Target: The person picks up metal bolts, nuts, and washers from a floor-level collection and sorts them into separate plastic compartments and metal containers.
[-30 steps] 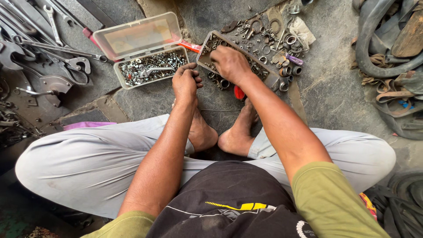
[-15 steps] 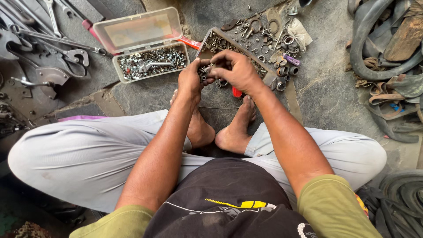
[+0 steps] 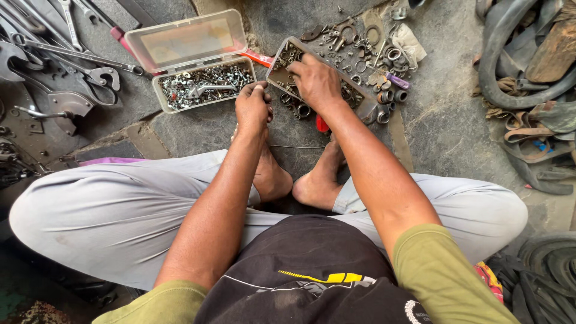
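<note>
I sit cross-legged on a stone floor. My left hand (image 3: 252, 108) is curled into a loose fist, resting just in front of a clear plastic box (image 3: 204, 84) full of small silver nuts and bolts, with its lid (image 3: 186, 39) open. My right hand (image 3: 315, 81) reaches palm-down into a narrow brown tray (image 3: 362, 102) of dark nuts, rings and bearings. Its fingertips are buried among the parts, so I cannot see whether they grip anything.
Wrenches and spanners (image 3: 78, 54) lie at the far left. Loose washers and rings (image 3: 372, 48) are scattered behind the tray, beside a small purple-handled tool (image 3: 396, 80). A red handle (image 3: 258, 58) lies between box and tray. Rubber tubes (image 3: 516, 72) pile up at right. My bare feet (image 3: 318, 186) rest below the hands.
Both hands met over the brown tray half a second ago. My left hand has drawn back toward the plastic box, and my right hand has pushed deeper into the tray.
</note>
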